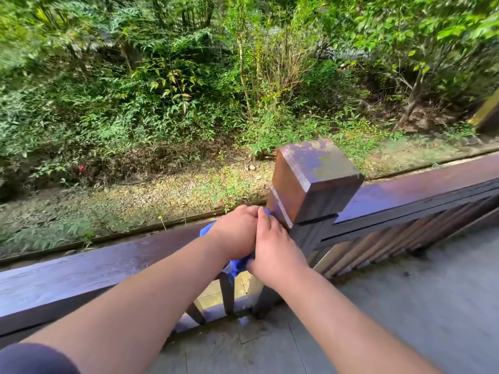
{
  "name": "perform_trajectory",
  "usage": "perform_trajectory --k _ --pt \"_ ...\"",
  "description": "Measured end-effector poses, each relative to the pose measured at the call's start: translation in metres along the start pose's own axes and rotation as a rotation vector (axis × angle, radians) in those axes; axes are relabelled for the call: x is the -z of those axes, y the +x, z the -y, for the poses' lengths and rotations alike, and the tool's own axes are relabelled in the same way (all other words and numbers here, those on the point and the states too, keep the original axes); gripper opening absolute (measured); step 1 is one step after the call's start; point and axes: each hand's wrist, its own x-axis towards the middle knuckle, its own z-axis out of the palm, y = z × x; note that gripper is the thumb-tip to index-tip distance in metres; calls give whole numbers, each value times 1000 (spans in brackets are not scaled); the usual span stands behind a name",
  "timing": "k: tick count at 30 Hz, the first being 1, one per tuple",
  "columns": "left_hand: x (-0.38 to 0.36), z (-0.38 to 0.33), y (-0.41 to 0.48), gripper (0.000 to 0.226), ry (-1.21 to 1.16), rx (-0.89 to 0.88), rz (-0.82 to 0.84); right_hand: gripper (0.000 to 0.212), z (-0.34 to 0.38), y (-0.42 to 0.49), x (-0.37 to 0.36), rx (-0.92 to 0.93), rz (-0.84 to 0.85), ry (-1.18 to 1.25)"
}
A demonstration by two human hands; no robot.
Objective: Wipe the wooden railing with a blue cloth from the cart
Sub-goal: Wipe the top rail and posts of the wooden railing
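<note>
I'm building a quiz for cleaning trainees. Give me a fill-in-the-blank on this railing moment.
1. Both hands press a cloth coloured ____.
2. The cloth lies on the top rail, right beside the square ____.
3. The left hand and right hand are ____ each other.
4. Beyond the railing grow green ____.

Missing: blue; post; touching; plants

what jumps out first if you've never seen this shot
Two bare hands meet at the centre, the left hand and right hand pressed together on a blue cloth atop the railing. Just right of them stands a square wooden post, its cap worn and blotchy. Beyond the railing, dense green bushes fill the upper half.
</note>
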Motion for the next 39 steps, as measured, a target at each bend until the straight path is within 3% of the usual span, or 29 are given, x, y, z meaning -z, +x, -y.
perform_trajectory --k 5,10,17,23,39 --pt "-4 6 -42 34 -104 48 -79 113 17 5 2 20 77 -63" --pt "7 35 -99 37 -102 155 -44 110 59 10 -15 193 126 -168" --pt "19 108 -226 48 -74 396 -65 120 139 20 -57 349 167 -397" --pt "25 161 -326 52 -110 561 -98 118 227 23 -100 421 263 -441" --pt "41 253 -471 50 -173 615 -184 113 345 3 -144 331 258 -481"
